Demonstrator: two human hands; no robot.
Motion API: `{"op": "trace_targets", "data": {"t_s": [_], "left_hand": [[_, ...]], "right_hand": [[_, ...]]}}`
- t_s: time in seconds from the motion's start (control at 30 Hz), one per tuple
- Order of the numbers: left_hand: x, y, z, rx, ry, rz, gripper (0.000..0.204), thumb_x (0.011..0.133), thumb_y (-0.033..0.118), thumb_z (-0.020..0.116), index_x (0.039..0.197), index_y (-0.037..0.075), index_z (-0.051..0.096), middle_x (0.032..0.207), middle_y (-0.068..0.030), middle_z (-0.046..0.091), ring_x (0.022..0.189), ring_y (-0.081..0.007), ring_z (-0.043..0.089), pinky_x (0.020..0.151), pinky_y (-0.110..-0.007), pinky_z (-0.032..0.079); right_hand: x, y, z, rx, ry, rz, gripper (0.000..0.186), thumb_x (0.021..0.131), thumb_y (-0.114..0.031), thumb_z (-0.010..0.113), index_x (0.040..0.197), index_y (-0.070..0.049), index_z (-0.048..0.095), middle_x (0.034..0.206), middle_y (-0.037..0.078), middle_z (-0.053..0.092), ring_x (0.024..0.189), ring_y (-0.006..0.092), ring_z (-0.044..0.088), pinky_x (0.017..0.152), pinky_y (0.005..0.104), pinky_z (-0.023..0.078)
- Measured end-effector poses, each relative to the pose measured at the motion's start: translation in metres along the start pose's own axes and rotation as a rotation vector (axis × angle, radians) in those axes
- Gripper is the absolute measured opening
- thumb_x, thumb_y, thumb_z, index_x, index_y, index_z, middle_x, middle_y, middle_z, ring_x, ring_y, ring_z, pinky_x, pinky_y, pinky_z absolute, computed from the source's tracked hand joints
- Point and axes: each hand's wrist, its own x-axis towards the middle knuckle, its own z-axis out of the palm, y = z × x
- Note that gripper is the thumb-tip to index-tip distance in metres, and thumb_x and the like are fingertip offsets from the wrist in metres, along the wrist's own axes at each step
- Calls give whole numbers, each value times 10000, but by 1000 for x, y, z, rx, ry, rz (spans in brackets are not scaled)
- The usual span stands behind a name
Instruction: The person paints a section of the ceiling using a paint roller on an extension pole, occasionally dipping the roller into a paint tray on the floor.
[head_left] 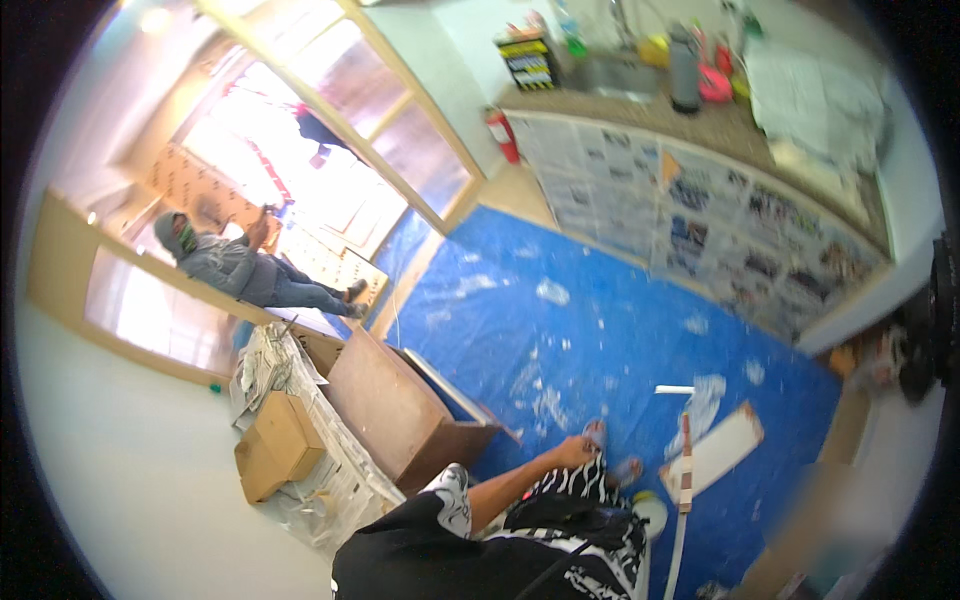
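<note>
My left hand [575,452] hangs in front of my black-and-white patterned shorts [572,483], its fingers curled closed. Whatever it may hold is hidden. My right hand is not visible. Both my feet in sandals stand on a blue floor sheet [620,330] spotted with white. By my feet is a white round container [650,512], partly hidden by my clothes. A long thin stick [684,490], white below and brown-banded above, reaches up beside it. A white board [715,448] lies on the sheet just past the stick, near a short white strip [674,389].
A brown box-like cabinet [390,400] stands at left, beside a paper-covered surface with a cardboard box [280,445]. Ahead runs a counter [640,108] with a sink and bottles; a fire extinguisher [503,135] is at its corner. Beyond the doorway stands a person [235,265] in grey.
</note>
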Motion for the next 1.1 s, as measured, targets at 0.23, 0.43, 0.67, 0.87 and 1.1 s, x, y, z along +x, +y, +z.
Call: {"op": "trace_targets", "data": {"t_s": [0.23,0.43,0.67,0.87,1.1], "left_hand": [[-6,17,-99,-545,46,-279,709,889,586,481,1275,-9,513,1209,-202,586,1075,-302,598,888,-447,490],[10,41,-196,-1030,162,-206,1005,828,758,345,1414,-52,250,1327,-258,451,1148,-354,540,998,-484,429],[-1,78,-304,-1474,748,87,428,961,317,504,1213,-12,396,1090,-184,567,1025,-313,606,868,-471,516],[5,85,-396,-1327,946,270,247,972,236,490,1074,11,494,955,-118,591,924,-282,624,832,-435,536],[5,130,-521,-1165,1133,335,222,983,240,458,1013,29,519,921,-81,584,825,-223,623,752,-363,556]], "right_hand": [[215,-81,-55,106,-231,-434,329,896,-234,546,1158,-44,606,859,219,607,721,406,571,666,499,463],[331,-193,-39,291,-260,-781,196,852,-125,574,991,-12,654,777,230,595,713,422,552,641,482,430],[425,-298,-29,395,-274,-1069,362,844,-117,571,1203,-72,573,797,237,597,730,439,571,635,495,454],[515,-307,-39,235,-239,-1058,279,878,-206,586,1104,-42,597,659,208,575,599,426,548,530,494,427],[604,-179,-118,127,-593,-783,414,878,-383,556,1122,-54,621,904,241,642,805,429,614,720,491,479]]}}
